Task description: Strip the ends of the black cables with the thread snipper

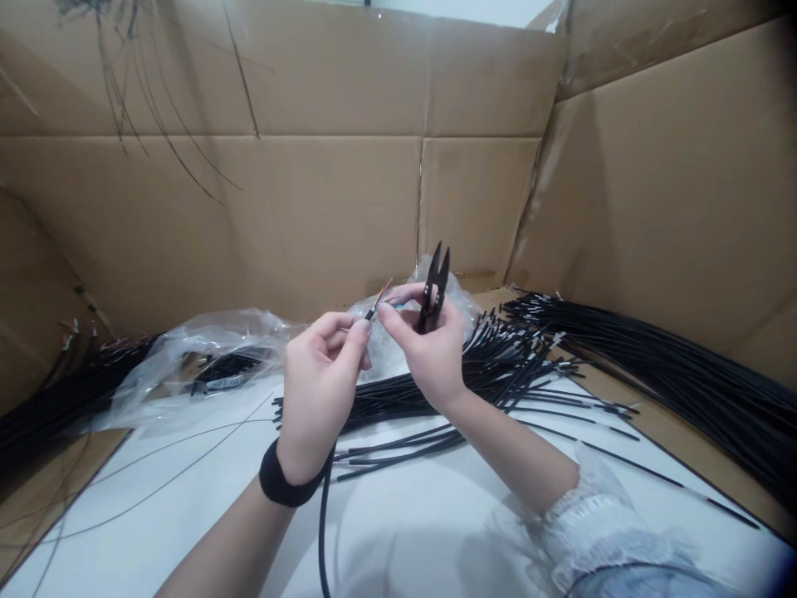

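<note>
My left hand [320,378] pinches the stripped end of a black cable [325,515], which hangs down past my wrist. Thin coloured wires [379,299] stick out of that end between my fingertips. My right hand [427,349] holds black thread snips [434,286] with the blades pointing up, while its thumb and forefinger touch the coloured wires. Both hands meet above a white table [404,523].
Piles of black cables lie behind the hands [498,365], at the right [685,365] and at the far left [50,399]. A clear plastic bag [199,357] lies at the left. Cardboard walls [311,208] enclose the table on all sides.
</note>
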A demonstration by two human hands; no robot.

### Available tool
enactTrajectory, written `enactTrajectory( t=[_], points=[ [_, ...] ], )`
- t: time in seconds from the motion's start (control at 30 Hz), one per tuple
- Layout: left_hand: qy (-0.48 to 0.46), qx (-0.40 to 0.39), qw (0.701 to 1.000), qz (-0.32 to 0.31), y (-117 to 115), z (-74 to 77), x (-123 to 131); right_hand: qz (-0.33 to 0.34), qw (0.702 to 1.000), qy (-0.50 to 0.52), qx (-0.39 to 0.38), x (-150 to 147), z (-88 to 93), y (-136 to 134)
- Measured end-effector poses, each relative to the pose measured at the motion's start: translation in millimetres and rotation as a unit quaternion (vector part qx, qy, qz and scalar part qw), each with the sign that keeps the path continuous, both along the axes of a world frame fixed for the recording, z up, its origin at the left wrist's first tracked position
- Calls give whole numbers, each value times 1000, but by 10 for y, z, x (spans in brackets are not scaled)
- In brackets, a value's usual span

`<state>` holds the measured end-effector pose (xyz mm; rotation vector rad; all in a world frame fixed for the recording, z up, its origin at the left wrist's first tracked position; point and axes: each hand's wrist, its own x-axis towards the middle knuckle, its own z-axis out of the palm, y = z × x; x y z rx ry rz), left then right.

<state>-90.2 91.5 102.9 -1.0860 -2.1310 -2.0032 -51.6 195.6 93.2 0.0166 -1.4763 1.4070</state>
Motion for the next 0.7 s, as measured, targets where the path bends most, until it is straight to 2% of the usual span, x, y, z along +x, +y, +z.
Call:
enactTrajectory(
  t=[0.1, 0.23, 0.3, 0.37, 0.4, 0.47, 0.5, 0.57, 0.63, 0.7],
  points=[
    [-77, -3, 996, -53, 3, 40, -35, -68, 994, 11, 89, -28, -64, 28],
    [-126, -14, 986, -110, 6, 66, -85, -77, 982, 44, 169, -55, -117, 79],
    [-140, -25, 980, -142, 12, 57, -119, -61, 983, 28, 169, -77, -122, 104],
    [-125, -43, 981, -139, 31, 21, -155, -38, 990, 5, 138, -112, -121, 126],
    [-89, -56, 988, -110, 46, -11, -171, -25, 993, -4, 119, -133, -122, 136],
    [47, -99, 994, 6, 80, -95, -194, -6, 996, -11, 90, -179, -129, 156],
    [131, -126, 980, 76, 97, -144, -200, -2, 996, -12, 84, -201, -137, 164],
    [267, -177, 929, 186, 123, -235, -210, 1, 997, -11, 81, -234, -161, 178],
    [326, -197, 897, 222, 134, -291, -228, 4, 997, -8, 82, -255, -194, 184],
    [309, -178, 914, 194, 131, -300, -263, 9, 996, -11, 83, -271, -235, 177]
  ],
)
